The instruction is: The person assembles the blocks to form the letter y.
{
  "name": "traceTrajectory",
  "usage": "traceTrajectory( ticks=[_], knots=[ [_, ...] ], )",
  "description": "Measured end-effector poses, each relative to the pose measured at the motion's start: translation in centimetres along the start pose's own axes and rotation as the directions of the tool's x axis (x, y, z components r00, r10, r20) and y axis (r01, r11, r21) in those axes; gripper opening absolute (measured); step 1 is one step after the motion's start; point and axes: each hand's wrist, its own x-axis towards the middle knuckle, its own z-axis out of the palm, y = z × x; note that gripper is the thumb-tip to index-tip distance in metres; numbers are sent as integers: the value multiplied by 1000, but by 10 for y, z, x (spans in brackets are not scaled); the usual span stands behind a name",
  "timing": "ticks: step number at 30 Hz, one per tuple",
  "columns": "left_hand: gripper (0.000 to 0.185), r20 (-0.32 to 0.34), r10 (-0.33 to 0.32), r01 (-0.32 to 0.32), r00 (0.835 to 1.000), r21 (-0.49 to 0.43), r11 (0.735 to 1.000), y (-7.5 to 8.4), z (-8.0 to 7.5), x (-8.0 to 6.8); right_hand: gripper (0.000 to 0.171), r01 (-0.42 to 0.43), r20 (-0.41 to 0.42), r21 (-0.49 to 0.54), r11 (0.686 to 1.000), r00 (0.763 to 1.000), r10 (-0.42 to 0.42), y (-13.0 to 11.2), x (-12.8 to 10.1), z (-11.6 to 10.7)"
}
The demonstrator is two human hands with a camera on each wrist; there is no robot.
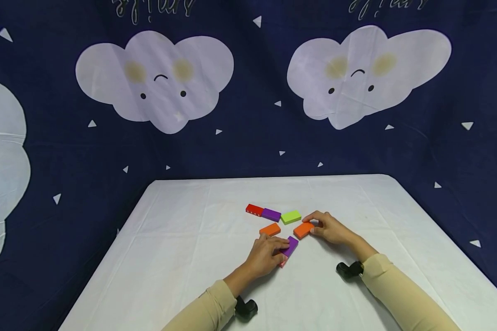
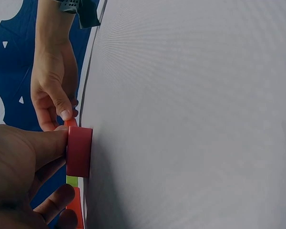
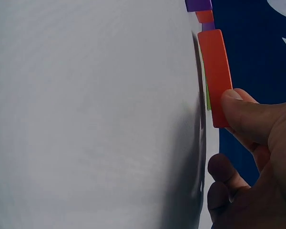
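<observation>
My right hand (image 1: pixel 333 230) pinches an orange block (image 1: pixel 303 230) between thumb and forefinger; the thumb lies on its near end in the right wrist view. My left hand (image 1: pixel 262 256) is at a purple block (image 1: pixel 291 246) and a pinkish-red block (image 1: pixel 283 261) joined end to end. Its forefinger reaches the purple block's side, while its thumb is against the red one, partly covering it. Just beyond the left knuckles lies a second orange block (image 1: pixel 270 229). A lime-green block (image 1: pixel 291 217) sits between the right hand's block and another purple block (image 1: pixel 271 214).
A red block with white dots (image 1: pixel 254 210) touches the far purple block's left end. All the blocks lie on a white-covered table (image 1: pixel 182 257). Behind its far edge hangs a dark blue cloth (image 1: pixel 257 151) with clouds. Black wrist cameras (image 1: pixel 349 271) hang below both sleeves.
</observation>
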Motion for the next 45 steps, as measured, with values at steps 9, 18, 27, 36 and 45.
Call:
traceTrajectory(
  ticks=[9,18,27,36,45],
  knots=[
    [29,-4,5,-5,1000,1,1000,0,0,0,33,-10,50,-6,1000,999,10,-3,1,2],
    [29,-4,6,-6,1000,-11,1000,0,0,-1,34,-35,73,2,999,997,35,-4,1,4],
    [29,7,-5,5,1000,-18,1000,0,0,0,35,-59,87,-5,998,994,59,-6,1,5],
    [29,4,-5,5,1000,-17,1000,1,1,-1,42,-44,54,-1,999,998,44,-8,0,3],
    [29,2,-6,6,1000,-9,1000,0,0,-1,50,-54,-45,-15,998,998,53,-10,-3,6]
  ],
)
